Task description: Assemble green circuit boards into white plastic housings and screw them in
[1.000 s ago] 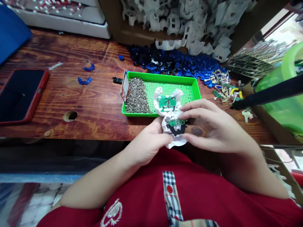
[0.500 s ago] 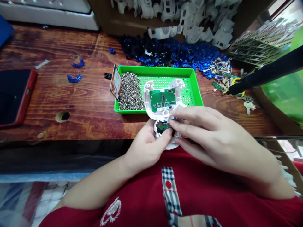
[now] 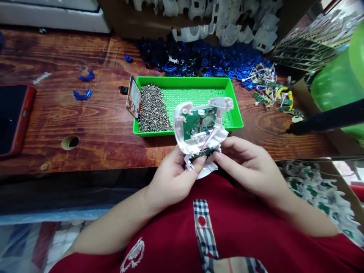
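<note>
A white plastic game controller shell is held up in front of my chest, its inside facing me. A green circuit board sits in its upper half, and thin wires run from it down to a smaller board in the lower white piece. My left hand is closed around the lower left part, thumb over the small board. My right hand pinches the right side of the shell, with its fingertips partly hidden behind it. Behind the shell stands a green tray with a heap of small screws.
A black screwdriver hangs at the right, its tip pointing left. Blue plastic parts and small wired boards lie behind the tray. At the left lies a phone. A box of white shells stands at lower right.
My right hand has moved from on top of the wires to the shell's right side. The shell has tilted, showing the wires between the boards. The view has shifted slightly.
</note>
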`<state>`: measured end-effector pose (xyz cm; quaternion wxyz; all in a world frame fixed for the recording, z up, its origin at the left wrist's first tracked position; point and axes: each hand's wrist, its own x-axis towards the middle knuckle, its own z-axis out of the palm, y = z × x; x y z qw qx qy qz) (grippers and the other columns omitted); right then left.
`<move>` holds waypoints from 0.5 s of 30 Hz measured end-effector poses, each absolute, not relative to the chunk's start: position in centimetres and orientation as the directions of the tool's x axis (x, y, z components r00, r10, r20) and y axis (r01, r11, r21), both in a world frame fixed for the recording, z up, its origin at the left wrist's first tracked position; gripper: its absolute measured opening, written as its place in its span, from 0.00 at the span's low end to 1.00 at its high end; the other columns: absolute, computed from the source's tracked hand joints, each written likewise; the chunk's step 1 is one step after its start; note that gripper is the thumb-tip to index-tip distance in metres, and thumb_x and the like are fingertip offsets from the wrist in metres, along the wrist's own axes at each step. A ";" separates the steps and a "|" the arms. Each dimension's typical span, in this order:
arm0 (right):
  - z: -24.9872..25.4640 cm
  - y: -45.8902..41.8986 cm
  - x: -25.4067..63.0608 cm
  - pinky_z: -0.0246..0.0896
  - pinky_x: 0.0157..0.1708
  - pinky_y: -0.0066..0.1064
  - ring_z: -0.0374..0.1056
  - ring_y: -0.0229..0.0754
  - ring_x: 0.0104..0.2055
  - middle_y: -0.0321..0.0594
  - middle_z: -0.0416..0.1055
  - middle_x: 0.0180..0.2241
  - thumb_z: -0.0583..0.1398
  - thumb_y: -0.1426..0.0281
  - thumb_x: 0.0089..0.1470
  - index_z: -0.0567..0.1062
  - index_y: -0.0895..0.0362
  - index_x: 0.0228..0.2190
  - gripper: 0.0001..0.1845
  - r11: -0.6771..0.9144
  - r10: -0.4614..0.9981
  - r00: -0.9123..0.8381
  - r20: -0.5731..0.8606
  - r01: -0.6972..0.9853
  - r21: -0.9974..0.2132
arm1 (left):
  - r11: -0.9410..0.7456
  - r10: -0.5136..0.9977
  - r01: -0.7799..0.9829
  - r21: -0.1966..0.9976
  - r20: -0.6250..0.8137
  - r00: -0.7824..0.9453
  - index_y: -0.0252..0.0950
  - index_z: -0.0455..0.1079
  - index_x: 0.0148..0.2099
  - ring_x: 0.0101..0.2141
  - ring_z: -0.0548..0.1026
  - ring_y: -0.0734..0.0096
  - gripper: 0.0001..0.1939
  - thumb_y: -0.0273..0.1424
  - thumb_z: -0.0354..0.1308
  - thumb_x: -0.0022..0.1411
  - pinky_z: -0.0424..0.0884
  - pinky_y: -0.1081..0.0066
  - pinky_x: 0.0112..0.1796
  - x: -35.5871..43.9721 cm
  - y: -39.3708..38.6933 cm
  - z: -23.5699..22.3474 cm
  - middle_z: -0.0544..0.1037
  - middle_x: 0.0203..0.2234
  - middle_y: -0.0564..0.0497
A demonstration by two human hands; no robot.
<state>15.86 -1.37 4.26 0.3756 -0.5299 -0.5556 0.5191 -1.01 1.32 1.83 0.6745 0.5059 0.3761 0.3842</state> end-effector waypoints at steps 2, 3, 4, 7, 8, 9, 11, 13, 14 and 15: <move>4.2 -1.3 15.6 0.68 0.39 0.23 0.69 0.33 0.37 0.37 0.70 0.36 0.58 0.71 0.54 0.69 0.56 0.36 0.06 -0.088 0.985 -0.131 -0.111 0.166 -0.982 | 0.133 0.897 -0.076 0.988 -0.087 0.432 0.37 0.67 0.54 0.49 0.73 0.64 0.19 0.30 0.57 0.60 0.67 0.69 0.50 -1.2 1.1 1.5 0.74 0.51 0.47; 4.2 -1.2 15.4 0.68 0.39 0.23 0.69 0.33 0.37 0.37 0.70 0.36 0.58 0.71 0.54 0.69 0.57 0.36 0.06 -0.085 0.987 -0.126 -0.104 0.150 -0.985 | 0.109 0.896 -0.044 0.993 -0.079 0.438 0.38 0.66 0.55 0.49 0.73 0.63 0.20 0.30 0.56 0.60 0.67 0.68 0.51 -1.3 1.0 1.4 0.74 0.51 0.46; 4.2 -1.2 15.3 0.68 0.40 0.23 0.69 0.33 0.37 0.37 0.70 0.36 0.58 0.72 0.53 0.69 0.57 0.36 0.05 -0.084 0.987 -0.126 -0.101 0.137 -0.987 | 0.085 0.894 -0.013 0.996 -0.070 0.443 0.38 0.66 0.55 0.49 0.73 0.62 0.20 0.30 0.56 0.60 0.67 0.67 0.51 -1.4 0.9 1.2 0.73 0.51 0.46; 4.1 -1.1 15.2 0.68 0.39 0.23 0.68 0.33 0.38 0.37 0.69 0.36 0.57 0.75 0.53 0.68 0.57 0.35 0.05 -0.058 0.990 -0.118 -0.073 0.128 -0.990 | 0.013 0.893 0.043 0.999 -0.031 0.449 0.39 0.66 0.55 0.50 0.72 0.62 0.20 0.28 0.56 0.60 0.65 0.66 0.53 -1.6 0.8 0.9 0.73 0.52 0.46; 4.1 -1.1 15.1 0.67 0.39 0.22 0.68 0.33 0.37 0.36 0.69 0.35 0.57 0.76 0.52 0.68 0.57 0.34 0.05 -0.045 0.991 -0.116 -0.061 0.136 -0.990 | -0.002 0.893 0.050 0.999 -0.021 0.450 0.39 0.67 0.55 0.49 0.72 0.63 0.20 0.28 0.56 0.60 0.65 0.67 0.53 -1.6 0.8 0.9 0.73 0.51 0.47; 4.0 -1.1 15.1 0.67 0.38 0.22 0.67 0.32 0.37 0.36 0.68 0.35 0.57 0.76 0.52 0.68 0.57 0.33 0.05 -0.030 0.993 -0.111 -0.047 0.147 -0.989 | -0.009 0.893 0.052 0.999 -0.015 0.449 0.39 0.68 0.54 0.49 0.72 0.63 0.19 0.28 0.56 0.60 0.65 0.68 0.53 -1.6 0.9 0.9 0.74 0.51 0.47; 3.9 -1.0 15.0 0.66 0.37 0.20 0.67 0.31 0.36 0.35 0.68 0.33 0.56 0.77 0.51 0.68 0.57 0.33 0.06 -0.007 0.995 -0.101 -0.025 0.173 -0.985 | 0.013 0.892 0.050 0.999 -0.034 0.450 0.38 0.69 0.53 0.48 0.73 0.64 0.18 0.29 0.56 0.60 0.66 0.70 0.51 -1.5 1.1 1.1 0.75 0.50 0.47; 3.8 -0.9 14.9 0.65 0.36 0.19 0.66 0.31 0.36 0.35 0.68 0.34 0.56 0.78 0.51 0.68 0.56 0.34 0.07 0.007 0.995 -0.095 -0.011 0.188 -0.982 | 0.078 0.892 0.032 0.996 -0.084 0.445 0.36 0.70 0.51 0.47 0.74 0.63 0.17 0.30 0.57 0.59 0.67 0.70 0.50 -1.3 1.4 1.5 0.76 0.48 0.46; 3.7 -0.9 14.9 0.65 0.36 0.19 0.66 0.31 0.36 0.35 0.68 0.34 0.56 0.77 0.52 0.68 0.56 0.35 0.08 0.005 0.995 -0.100 -0.014 0.187 -0.982 | 0.128 0.888 0.016 0.992 -0.122 0.442 0.35 0.70 0.51 0.47 0.74 0.63 0.17 0.31 0.58 0.59 0.68 0.71 0.49 -1.3 1.5 1.7 0.77 0.47 0.46; 3.7 -0.9 15.0 0.65 0.36 0.20 0.67 0.31 0.36 0.35 0.68 0.34 0.56 0.76 0.52 0.68 0.56 0.36 0.08 -0.008 0.994 -0.108 -0.028 0.182 -0.983 | 0.188 0.882 -0.005 0.982 -0.166 0.442 0.34 0.71 0.50 0.46 0.75 0.62 0.17 0.32 0.59 0.58 0.69 0.71 0.47 -1.2 1.7 1.9 0.78 0.45 0.45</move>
